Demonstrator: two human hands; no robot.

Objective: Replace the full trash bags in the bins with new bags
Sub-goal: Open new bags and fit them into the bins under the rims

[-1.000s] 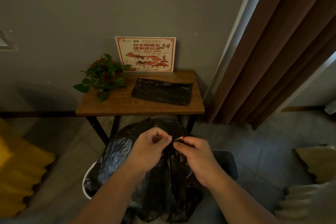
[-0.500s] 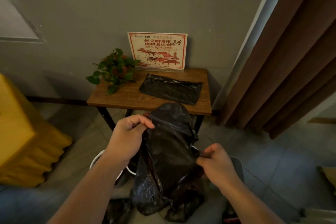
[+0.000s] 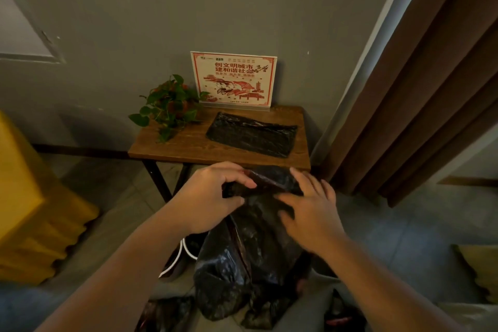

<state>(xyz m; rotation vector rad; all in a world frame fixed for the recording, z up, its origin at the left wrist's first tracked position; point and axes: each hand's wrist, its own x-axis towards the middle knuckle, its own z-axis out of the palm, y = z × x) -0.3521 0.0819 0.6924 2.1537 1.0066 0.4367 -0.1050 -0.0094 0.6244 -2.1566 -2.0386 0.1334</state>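
A full black trash bag point(image 3: 242, 272) hangs lifted above the white bin point(image 3: 186, 248), whose rim shows just left of it. My left hand point(image 3: 210, 197) grips the bag's gathered top, fingers curled round the plastic. My right hand point(image 3: 310, 213) lies against the upper right side of the bag with its fingers spread and fairly straight. A flat folded black bag point(image 3: 253, 133) lies on the wooden side table point(image 3: 175, 148) behind.
A potted green plant point(image 3: 169, 105) and a red-and-white sign point(image 3: 233, 79) stand on the table by the grey wall. Brown curtain point(image 3: 420, 89) hangs right. A yellow seat point(image 3: 29, 197) is left. More dark plastic point(image 3: 167, 312) lies on the floor.
The bag has come further up out of the bin. My left hand stayed on its top, while my right hand let go low down and rose to press the bag's upper side.
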